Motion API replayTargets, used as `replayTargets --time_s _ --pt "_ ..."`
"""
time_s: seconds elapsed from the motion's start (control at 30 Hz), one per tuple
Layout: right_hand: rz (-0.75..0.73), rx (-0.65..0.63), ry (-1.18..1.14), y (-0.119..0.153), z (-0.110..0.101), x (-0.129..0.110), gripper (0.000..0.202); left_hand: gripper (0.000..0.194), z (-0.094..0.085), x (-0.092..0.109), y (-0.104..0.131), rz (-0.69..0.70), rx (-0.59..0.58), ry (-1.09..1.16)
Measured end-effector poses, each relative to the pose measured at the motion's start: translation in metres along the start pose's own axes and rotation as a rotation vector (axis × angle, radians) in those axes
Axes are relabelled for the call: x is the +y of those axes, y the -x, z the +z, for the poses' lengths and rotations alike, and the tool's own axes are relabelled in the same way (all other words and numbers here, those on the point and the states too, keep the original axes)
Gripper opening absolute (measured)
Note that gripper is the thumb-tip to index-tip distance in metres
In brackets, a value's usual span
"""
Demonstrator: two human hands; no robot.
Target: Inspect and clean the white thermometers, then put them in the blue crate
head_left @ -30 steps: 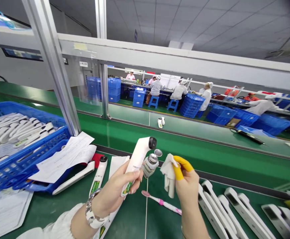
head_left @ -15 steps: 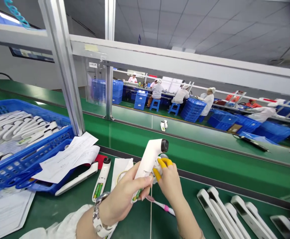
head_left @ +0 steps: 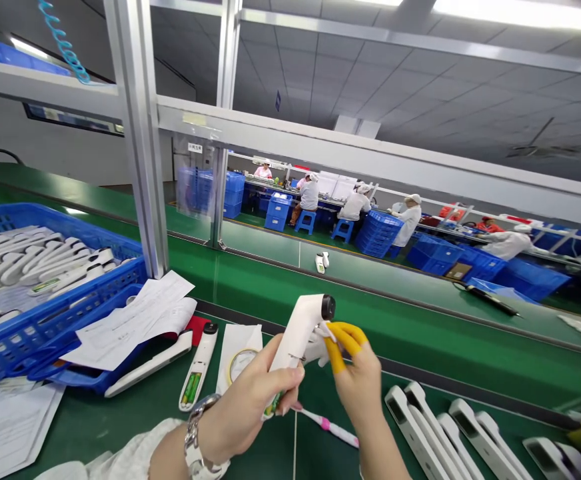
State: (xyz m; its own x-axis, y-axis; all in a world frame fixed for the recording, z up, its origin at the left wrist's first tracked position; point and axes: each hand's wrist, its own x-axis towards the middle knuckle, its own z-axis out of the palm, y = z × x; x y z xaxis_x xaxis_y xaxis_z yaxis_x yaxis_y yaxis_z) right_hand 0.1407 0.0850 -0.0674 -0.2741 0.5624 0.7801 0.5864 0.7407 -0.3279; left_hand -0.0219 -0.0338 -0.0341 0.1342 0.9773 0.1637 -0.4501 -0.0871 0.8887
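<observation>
My left hand, with a metal watch at its wrist, is wrapped around a white handheld thermometer. Its black round tip points up and to the right, and green batteries show at its lower end. My right hand wears yellow finger cots and pinches a crumpled white cloth beside the thermometer's head. Part of the cloth is hidden behind the thermometer. Below the hands, a pink and white toothbrush lies on the green table.
On the left stand a blue basket of white thermometers and a smaller blue tray under papers. A thermometer with exposed batteries lies beside a tape roll. Several white thermometers lie at right. A metal post rises at left.
My right hand has drawn a little to the right with the cloth, away from the thermometer. My left hand keeps its grip. The view has tilted upward slightly.
</observation>
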Motion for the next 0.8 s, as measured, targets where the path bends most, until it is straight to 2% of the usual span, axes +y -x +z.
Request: replayTargets --time_s 0.07,0.13,0.2,0.3,0.4,0.53,0.57,0.7,0.73,0.8 --pt "-0.024 0.152 -0.161 0.007 -0.019 -0.016 0.021 0.051 0.002 -0.003 0.0 -0.015 0.014 0.014" --pt "-0.064 0.263 -0.311 0.015 -0.032 -0.031 0.032 0.073 0.004 -0.01 0.001 -0.017 0.007 0.042" --pt "-0.152 0.277 -0.348 0.019 -0.038 -0.041 0.041 0.082 0.006 -0.019 0.003 -0.014 -0.017 0.048" --pt "-0.269 0.225 -0.272 0.02 -0.038 -0.049 0.045 0.081 0.009 -0.027 0.007 -0.026 -0.085 -0.008" --pt "-0.277 0.162 -0.228 0.02 -0.038 -0.054 0.041 0.082 0.01 -0.027 0.01 -0.014 -0.146 -0.078" --pt "-0.291 -0.012 -0.23 0.022 -0.041 -0.059 0.034 0.086 0.011 -0.023 0.012 -0.009 -0.104 -0.139" --pt "-0.296 -0.005 -0.205 0.023 -0.042 -0.058 0.034 0.086 0.012 -0.023 0.012 -0.021 -0.106 -0.133" --pt "-0.281 0.179 -0.078 0.023 -0.044 -0.057 0.036 0.088 0.014 -0.025 0.013 -0.08 -0.142 -0.065" --pt "-0.275 0.177 -0.081 0.022 -0.046 -0.058 0.035 0.088 0.014 -0.026 0.013 -0.089 -0.14 -0.061" --pt "-0.275 0.069 -0.146 0.021 -0.05 -0.061 0.031 0.086 0.013 -0.028 0.014 -0.096 -0.131 -0.074"
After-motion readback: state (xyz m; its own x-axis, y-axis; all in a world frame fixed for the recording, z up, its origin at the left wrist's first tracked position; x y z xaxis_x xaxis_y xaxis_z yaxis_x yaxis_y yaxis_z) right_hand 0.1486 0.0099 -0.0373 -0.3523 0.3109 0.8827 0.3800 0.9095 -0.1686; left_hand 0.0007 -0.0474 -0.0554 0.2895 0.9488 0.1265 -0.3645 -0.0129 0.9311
